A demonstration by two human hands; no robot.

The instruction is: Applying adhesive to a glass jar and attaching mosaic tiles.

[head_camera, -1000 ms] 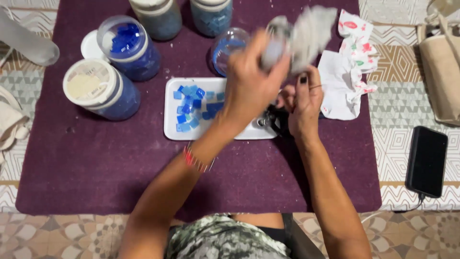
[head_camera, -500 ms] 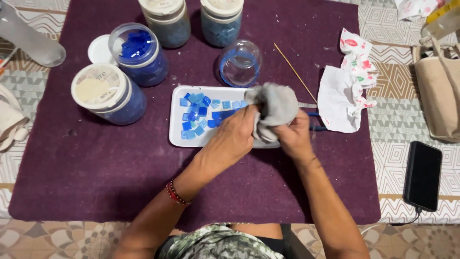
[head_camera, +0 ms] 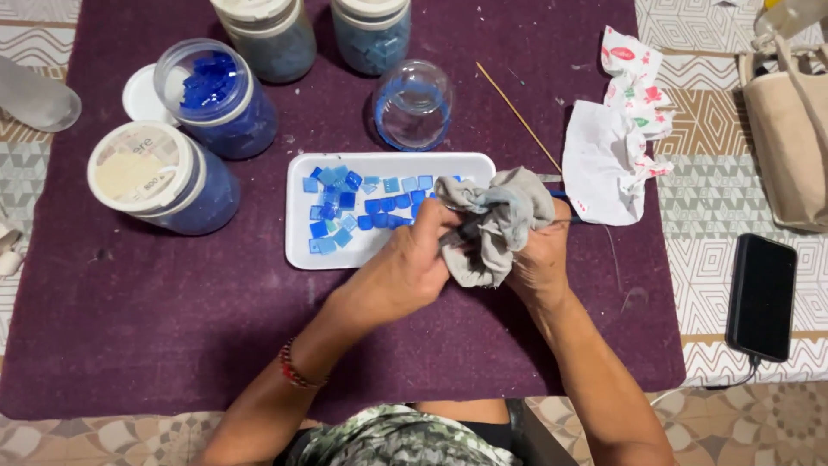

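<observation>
Fingers (head_camera: 431,226) of the left hand (head_camera: 401,272) curl tight around a bunched grey cloth (head_camera: 496,220), pinching its left side. Right hand (head_camera: 539,259) clamps the same cloth from the right and below, fingers mostly hidden under the folds. A dark thin thing sits inside the wad between both hands; cannot tell what it is. Cloth lies directly between the hands, long axis roughly upright toward the far edge, both hands equally close and touching it.

Cloth hangs over the right end of a white tray (head_camera: 302,250) holding blue mosaic tiles (head_camera: 354,207), spread on its left and middle. Tray sits mid tabletop on a purple mat (head_camera: 172,328).

Far side: clear glass dome (head_camera: 414,103) just beyond the tray, open jar of blue tiles (head_camera: 216,95), lidded jar (head_camera: 155,177) toward the left edge, two more jars at the far edge. Thin wooden stick (head_camera: 517,116) lies diagonal right of the dome. Crumpled paper (head_camera: 608,164) near the right edge of the mat. Black phone (head_camera: 761,296) and beige bag (head_camera: 789,129) along the tabletop's right edge.
</observation>
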